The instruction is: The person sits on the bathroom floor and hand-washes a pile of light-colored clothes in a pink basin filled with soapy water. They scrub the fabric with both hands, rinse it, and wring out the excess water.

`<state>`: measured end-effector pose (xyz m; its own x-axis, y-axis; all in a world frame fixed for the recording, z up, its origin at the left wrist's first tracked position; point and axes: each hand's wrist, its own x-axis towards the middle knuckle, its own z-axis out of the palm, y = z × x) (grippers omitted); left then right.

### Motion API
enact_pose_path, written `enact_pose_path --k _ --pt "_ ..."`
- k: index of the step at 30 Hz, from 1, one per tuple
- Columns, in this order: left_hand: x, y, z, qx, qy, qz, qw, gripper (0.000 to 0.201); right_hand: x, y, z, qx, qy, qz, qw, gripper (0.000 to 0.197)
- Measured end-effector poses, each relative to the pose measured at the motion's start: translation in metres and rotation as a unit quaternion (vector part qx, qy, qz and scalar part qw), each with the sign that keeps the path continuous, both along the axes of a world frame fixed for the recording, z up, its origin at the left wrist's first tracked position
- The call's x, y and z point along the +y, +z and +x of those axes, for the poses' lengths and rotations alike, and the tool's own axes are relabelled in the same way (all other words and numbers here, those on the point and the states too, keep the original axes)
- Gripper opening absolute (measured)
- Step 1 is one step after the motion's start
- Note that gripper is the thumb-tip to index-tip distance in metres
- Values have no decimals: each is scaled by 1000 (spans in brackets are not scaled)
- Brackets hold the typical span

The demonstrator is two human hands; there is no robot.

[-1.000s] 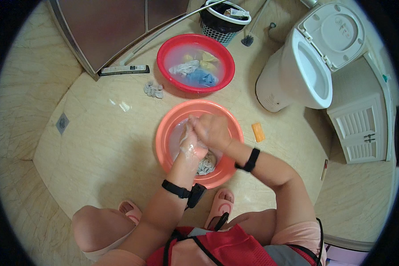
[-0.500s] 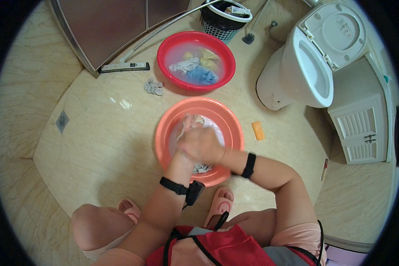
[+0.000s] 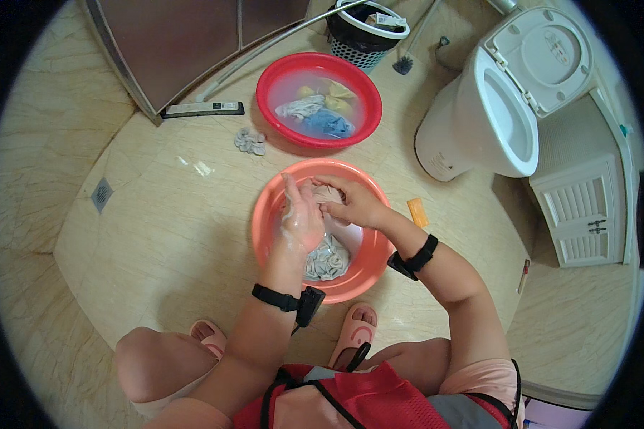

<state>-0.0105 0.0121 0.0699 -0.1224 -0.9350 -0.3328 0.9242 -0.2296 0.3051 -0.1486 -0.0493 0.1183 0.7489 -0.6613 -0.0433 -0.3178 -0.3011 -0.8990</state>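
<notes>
Hands rubbing cloth in the near basin [image 3: 265, 236] on the floor [image 3: 164, 214].
Toilet [image 3: 479, 129] stands at your right, a red basin [image 3: 272, 82] of soaking clothes sits beyond yours, and a bin [image 3: 365, 43] stands behind that. Your right hand [image 3: 354, 204] has its fingers clamped on a pale cloth [image 3: 327, 193] over the near basin; your left hand [image 3: 300, 218] presses flat against it, fingers together, more cloth lying in the water beneath. An orange soap bar [image 3: 417, 212] lies just beside the rim.

near basin [image 3: 265, 236] before far basin [image 3: 272, 75], toilet [image 3: 479, 121] right
</notes>
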Motion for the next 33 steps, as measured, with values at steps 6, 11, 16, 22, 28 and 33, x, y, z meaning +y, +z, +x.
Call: enact_pose_path --k 6,11,16,22,28,33 --pt "2 15 0 25 95 126 987 77 50 41 26 155 -3 -231 961 41" --pt "-2 -49 9 295 28 -99 950 55 84 63 48 140 34 -252 957 26" --pt "0 13 -31 115 11 33 993 35 6 32 21 227 -208 -253 917 17" --pt "-3 -43 -2 296 -30 -256 920 48 74 34 45 74 -60 -308 947 18" --pt "7 23 -23 125 -15 77 989 58 22 21 18 167 -209 -297 917 23" --pt "-5 -81 12 307 -41 -223 925 51 79 31 52 10 -16 -352 936 19"
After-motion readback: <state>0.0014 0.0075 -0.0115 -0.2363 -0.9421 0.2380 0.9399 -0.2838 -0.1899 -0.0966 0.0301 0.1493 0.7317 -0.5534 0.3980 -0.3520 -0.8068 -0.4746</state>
